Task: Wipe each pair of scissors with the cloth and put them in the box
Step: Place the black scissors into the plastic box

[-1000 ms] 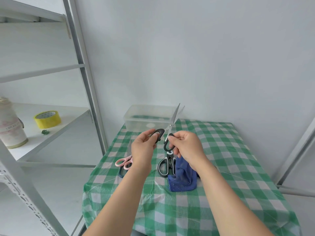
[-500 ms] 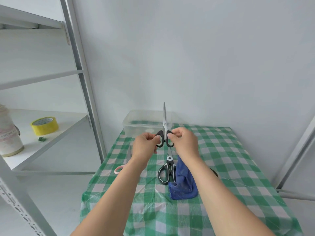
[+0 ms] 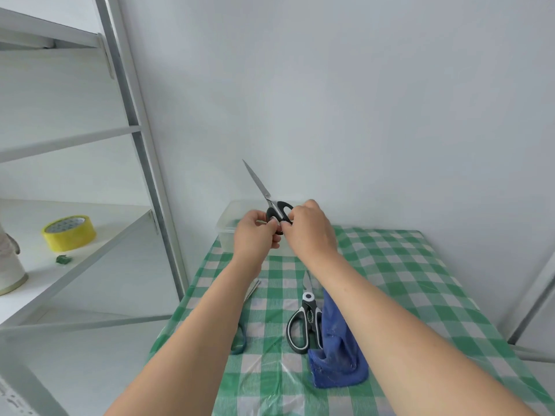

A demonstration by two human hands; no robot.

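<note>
Both hands hold one pair of black-handled scissors (image 3: 274, 209) up above the clear plastic box (image 3: 225, 223) at the table's far left. My left hand (image 3: 255, 232) and my right hand (image 3: 310, 229) each pinch a handle loop; the blades are closed and tilt up to the left. A second pair, black and white kitchen scissors (image 3: 303, 321), lies on the green checked tablecloth (image 3: 405, 280) beside the crumpled blue cloth (image 3: 338, 349). Under my left forearm a dark handle (image 3: 240, 343) and a blade tip (image 3: 253, 288) of other scissors show.
A metal shelf rack (image 3: 144, 163) stands to the left of the table, with a yellow tape roll (image 3: 69, 232) and a white jar (image 3: 9, 265) on one shelf. The wall is close behind the box. Another metal frame (image 3: 531, 310) stands at the right.
The open blades have closed, then swung from upright to leaning left. Both hands have moved farther out, over the box.
</note>
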